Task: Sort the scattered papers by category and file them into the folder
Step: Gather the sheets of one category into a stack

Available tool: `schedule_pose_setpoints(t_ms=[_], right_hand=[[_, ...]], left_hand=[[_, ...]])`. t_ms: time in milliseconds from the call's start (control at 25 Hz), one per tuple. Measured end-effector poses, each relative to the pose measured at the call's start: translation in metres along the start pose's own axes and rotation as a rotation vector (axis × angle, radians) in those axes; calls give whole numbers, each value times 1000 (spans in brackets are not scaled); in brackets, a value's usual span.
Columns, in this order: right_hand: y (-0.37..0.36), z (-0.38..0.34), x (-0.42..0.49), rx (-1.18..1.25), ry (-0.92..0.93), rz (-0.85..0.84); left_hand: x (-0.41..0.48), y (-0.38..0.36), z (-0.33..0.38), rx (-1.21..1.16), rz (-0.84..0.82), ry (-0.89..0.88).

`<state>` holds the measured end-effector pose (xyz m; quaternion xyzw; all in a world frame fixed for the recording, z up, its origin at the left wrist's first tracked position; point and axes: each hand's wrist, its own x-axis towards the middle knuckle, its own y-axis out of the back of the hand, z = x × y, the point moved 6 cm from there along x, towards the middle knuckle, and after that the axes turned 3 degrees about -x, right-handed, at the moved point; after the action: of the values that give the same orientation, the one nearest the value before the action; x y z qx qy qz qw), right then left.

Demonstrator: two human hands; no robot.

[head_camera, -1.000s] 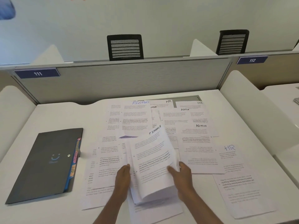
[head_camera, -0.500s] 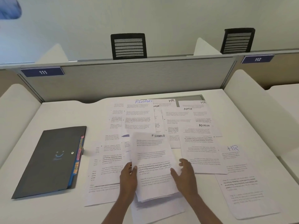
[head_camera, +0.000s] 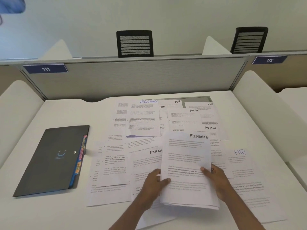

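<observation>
Both my hands hold a stack of printed sheets [head_camera: 186, 163] whose top page is headed FINANCE, lifted a little above the desk. My left hand [head_camera: 154, 181] grips its left edge with the thumb on top. My right hand [head_camera: 216, 180] grips the right edge. Loose sheets marked FINANCE [head_camera: 144, 118], HR [head_camera: 239, 161] and ADMIN [head_camera: 204, 130] lie scattered and overlapping across the white desk [head_camera: 69, 112]. A dark grey folder [head_camera: 51, 160] lies closed at the left, with coloured tabs showing along its right edge.
A grey partition [head_camera: 132, 78] with signs 111 and 112 closes off the far side of the desk. White side dividers [head_camera: 265, 113] stand at both sides. Two black mesh chairs [head_camera: 134, 44] stand behind the partition.
The FINANCE stack has shifted right and turned straighter in my hands. My right hand, loose on it half a second ago, now grips its right edge. Another FINANCE sheet shows underneath at the left.
</observation>
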<state>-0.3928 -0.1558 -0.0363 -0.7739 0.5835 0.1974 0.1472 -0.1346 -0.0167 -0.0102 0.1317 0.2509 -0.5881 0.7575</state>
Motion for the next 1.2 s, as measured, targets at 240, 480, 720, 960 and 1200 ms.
schedule_pose_setpoints(t_ms=[240,480,720,960,1200], right_hand=[[20,5,3,43,18,121],[30,-1,3,-11,-13,79],[33,7,-5,3,-28,16],[28,6,3,-3,-47,-31],[25,13,5,37,-56,-25]], left_hand=[[0,0,-16,138,58,5],[28,86,38,782,456,-314],[67,114,43,1180,314,-43],[73,122,47,1162,376,-23],[55,135,60,648,372,-156]])
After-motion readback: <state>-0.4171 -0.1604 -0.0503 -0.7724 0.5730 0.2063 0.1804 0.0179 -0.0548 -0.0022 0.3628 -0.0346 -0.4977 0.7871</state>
